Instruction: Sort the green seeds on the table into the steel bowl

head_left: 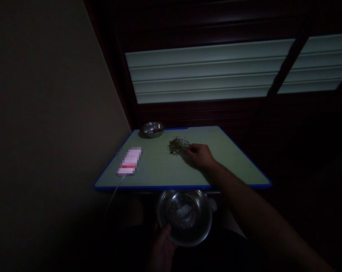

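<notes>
Loose greenish bits [175, 146] lie in a heap on the pale green tabletop [233, 166], a little far of its middle, and are too small and dimly lit to make out singly. The right hand [197, 154] reaches in from the right, its bent fingertips drawn together at the heap's right edge; whether they pinch any bits cannot be told, since the hand's own back and shadow cover that spot. The left hand [164, 243], well apart from the right, grips the left near side of a large metal bowl [205, 226], thumb over the rim, the other fingers mostly hidden underneath. That bowl sits just near of the table's blue edge [173, 187], with a whitish patch and yellowish flecks inside, which may be contents or partly reflections. Darkness swallows the lap, and the right forearm is cut off at the lower right. A smaller metal bowl [160, 132] stands at the far left corner, dark matter in its bottom; a blurred-out pinkish device [130, 161] lies at the left, a white cable [114, 193] dropping over the near edge. Slatted panels [202, 73] rise behind the table. Nothing stands between heap and hand. Roughly round, the heap shows no clear long axis, densest at left and thinning rightward toward the fingertips.
</notes>
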Motion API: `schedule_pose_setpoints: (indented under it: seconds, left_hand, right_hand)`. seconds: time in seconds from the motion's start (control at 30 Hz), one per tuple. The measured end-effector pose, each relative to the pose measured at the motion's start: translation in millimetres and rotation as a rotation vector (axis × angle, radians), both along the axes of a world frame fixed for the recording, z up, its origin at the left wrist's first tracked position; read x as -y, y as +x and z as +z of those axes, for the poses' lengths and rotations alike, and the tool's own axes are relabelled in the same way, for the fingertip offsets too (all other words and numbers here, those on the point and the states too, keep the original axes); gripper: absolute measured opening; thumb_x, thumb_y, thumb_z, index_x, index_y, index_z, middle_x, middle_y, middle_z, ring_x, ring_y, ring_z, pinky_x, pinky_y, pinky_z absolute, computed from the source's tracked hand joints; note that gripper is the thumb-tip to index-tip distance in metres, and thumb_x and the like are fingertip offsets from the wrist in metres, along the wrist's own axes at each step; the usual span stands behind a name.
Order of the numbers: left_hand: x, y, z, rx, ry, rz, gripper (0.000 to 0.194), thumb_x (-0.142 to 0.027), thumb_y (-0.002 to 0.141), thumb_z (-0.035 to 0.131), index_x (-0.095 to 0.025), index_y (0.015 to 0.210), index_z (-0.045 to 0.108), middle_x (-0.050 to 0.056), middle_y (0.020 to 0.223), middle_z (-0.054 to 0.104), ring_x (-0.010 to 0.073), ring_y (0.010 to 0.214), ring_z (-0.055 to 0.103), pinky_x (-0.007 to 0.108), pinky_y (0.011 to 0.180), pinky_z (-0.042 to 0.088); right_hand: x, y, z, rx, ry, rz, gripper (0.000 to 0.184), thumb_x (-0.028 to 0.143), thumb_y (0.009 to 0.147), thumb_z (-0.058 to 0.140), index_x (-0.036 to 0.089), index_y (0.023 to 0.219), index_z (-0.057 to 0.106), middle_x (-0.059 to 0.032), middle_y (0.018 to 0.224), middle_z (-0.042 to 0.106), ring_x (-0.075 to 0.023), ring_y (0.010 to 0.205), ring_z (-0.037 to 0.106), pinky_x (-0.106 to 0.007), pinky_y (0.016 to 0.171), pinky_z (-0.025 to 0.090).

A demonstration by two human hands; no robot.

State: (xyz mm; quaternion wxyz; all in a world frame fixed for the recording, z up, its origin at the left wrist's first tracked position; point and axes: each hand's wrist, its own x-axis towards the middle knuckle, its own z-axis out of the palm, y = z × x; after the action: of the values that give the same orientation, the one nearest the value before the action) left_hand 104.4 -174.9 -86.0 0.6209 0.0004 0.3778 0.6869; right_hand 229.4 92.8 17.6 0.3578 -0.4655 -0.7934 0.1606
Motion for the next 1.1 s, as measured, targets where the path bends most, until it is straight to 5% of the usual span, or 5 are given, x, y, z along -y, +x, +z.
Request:
schedule_pose_setpoints:
  seconds: [0.63, 1.1]
  left_hand:
    - [0.5, 0.6, -3.6, 0.001, 0.008, -0.003, 0.085, -0.03, 0.07, 0.077, -0.039, 0.146, 0.039, 0.004, 0.144, 0.058, 0.0327, 0.13, 0.053, 0.048, 0.109, 0.04]
    - [1.3, 0.0, -3.3, -0.031, 0.016, -0.015, 0.073, -0.03, 0.074, 0.074, -0.037, 0.142, 0.047, 0.005, 0.138, 0.063, 0.0322, 0.13, 0.053, 0.049, 0.108, 0.041]
  right_hand:
    - [1.6, -0.5, 0.9, 0.003, 0.019, -0.012, 0.018, 0.029, 0.081, 0.061, 0.017, 0.08, 0.075, -0.0036, 0.074, 0.073, -0.0152, 0.067, 0.061, -0.025, 0.064, 0.042]
    - [1.0, 0.0, -0.7, -0.034, 0.019, 0.135, 0.017, 0.028, 0.081, 0.064, 0.019, 0.085, 0.077, -0.0028, 0.082, 0.075, -0.0162, 0.073, 0.064, -0.026, 0.07, 0.045]
